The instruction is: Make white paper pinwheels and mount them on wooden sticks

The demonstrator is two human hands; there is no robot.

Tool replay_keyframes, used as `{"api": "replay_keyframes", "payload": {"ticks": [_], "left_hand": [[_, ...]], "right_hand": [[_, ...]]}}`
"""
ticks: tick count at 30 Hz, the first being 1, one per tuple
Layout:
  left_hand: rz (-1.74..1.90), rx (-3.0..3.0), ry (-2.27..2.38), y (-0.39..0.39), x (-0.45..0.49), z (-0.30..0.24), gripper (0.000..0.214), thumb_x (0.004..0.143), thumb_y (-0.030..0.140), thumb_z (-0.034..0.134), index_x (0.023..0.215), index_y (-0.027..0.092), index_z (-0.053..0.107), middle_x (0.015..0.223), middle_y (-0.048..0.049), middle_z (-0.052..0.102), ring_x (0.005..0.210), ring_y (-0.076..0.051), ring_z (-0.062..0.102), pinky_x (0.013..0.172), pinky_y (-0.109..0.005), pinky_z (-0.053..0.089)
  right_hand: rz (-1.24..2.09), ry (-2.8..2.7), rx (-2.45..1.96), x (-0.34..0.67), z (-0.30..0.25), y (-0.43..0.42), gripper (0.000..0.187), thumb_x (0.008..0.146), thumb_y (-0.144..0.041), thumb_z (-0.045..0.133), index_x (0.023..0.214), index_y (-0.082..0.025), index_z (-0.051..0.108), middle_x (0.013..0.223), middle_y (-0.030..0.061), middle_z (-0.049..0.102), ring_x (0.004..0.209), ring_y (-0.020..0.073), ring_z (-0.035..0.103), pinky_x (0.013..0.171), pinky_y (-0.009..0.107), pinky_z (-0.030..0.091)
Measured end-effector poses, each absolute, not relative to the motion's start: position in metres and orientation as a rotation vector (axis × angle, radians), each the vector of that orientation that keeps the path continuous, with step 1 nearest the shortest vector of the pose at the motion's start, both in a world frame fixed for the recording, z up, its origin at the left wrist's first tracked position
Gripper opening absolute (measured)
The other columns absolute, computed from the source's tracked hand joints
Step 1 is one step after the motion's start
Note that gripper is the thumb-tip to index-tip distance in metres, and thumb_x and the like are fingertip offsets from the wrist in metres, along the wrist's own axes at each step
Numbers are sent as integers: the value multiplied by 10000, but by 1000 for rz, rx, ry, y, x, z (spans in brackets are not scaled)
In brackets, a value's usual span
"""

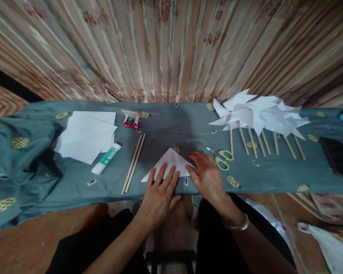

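Note:
A white paper folded into a triangle [170, 161] lies near the front edge of a table covered in grey-green cloth [165, 125]. My left hand [159, 192] rests flat on the triangle's lower left part, fingers stretched out. On the triangle's right corner my right hand [207, 175] presses down with its fingers extended. Green-handled scissors [221, 156] lie just to the right of my right hand.
A stack of white paper [87, 137] and a glue stick [107, 158] lie at the left. Two wooden sticks [134, 163] and a red box of pins [132, 120] sit left of centre. Several finished paper pinwheels [257, 114] lie at the right, a dark phone [337, 156] beyond them.

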State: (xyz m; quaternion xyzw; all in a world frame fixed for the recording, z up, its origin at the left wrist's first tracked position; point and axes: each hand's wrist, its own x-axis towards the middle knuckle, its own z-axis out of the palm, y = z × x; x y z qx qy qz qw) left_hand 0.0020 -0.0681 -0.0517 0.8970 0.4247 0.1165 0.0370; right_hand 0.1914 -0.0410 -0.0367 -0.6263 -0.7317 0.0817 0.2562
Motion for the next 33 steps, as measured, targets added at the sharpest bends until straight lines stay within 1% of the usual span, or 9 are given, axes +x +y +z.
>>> {"api": "replay_keyframes", "payload": {"ticks": [2,5,9,13,17,20,25,30,33], "left_hand": [[343,2756,1299,-68,2,-52,581,941,450,445,1437,152,391,1492,-91,440,1407,-343,313,1132,-556,245],[314,2755,1299,-68,2,-54,594,932,456,461,1437,151,392,1500,-93,426,1411,-351,303,1132,-561,245],[281,2747,1296,-69,2,-54,606,922,462,481,1434,147,398,1507,-99,415,1420,-354,282,1142,-565,226],[261,2744,1288,-69,2,-55,639,906,490,499,1429,136,403,1512,-111,404,1427,-358,263,1148,-570,212],[235,2761,1286,-69,2,-55,615,919,463,484,1433,137,395,1519,-115,391,1426,-356,269,1143,-570,222],[248,2761,1287,-70,-3,-54,621,922,454,481,1435,117,388,1523,-126,380,1422,-338,288,1145,-549,238],[257,2745,1347,-78,-21,-51,594,923,354,489,1446,100,366,1520,-156,374,1433,-300,281,1150,-512,260],[280,2742,1396,-83,-30,-52,577,904,281,523,1439,120,380,1524,-157,369,1426,-306,298,1127,-516,305],[317,2762,1399,-83,-29,-55,594,893,262,537,1441,110,368,1517,-168,378,1421,-310,308,1117,-521,322]], "right_hand": [[160,-2032,-1671,186,-41,-46,367,931,-361,493,1222,-152,575,1310,160,586,1209,307,528,1007,469,416],[202,-2062,-1684,180,-48,-53,450,950,-371,443,1349,-164,472,1422,168,484,1309,304,448,1058,488,371],[264,-2032,-1713,179,-54,-59,507,956,-381,420,1408,-151,393,1477,190,408,1372,308,374,1078,507,344],[303,-2044,-1712,181,-56,-61,530,956,-371,422,1420,-121,367,1495,209,376,1400,305,333,1094,503,326],[320,-2039,-1702,182,-58,-61,553,958,-403,418,1427,-116,361,1501,212,371,1401,311,332,1093,513,324],[314,-2032,-1702,183,-60,-61,568,954,-428,427,1414,-99,381,1491,221,384,1392,316,347,1092,510,322],[329,-2006,-1688,184,-61,-59,589,940,-453,451,1424,-127,367,1475,211,413,1382,313,368,1086,513,327],[305,-1977,-1741,177,-60,-57,707,878,-540,530,1417,-111,373,1464,230,422,1365,352,383,1073,544,324],[299,-1963,-1743,177,-60,-57,710,877,-532,536,1423,-111,364,1461,226,425,1365,345,384,1074,538,331]]}}
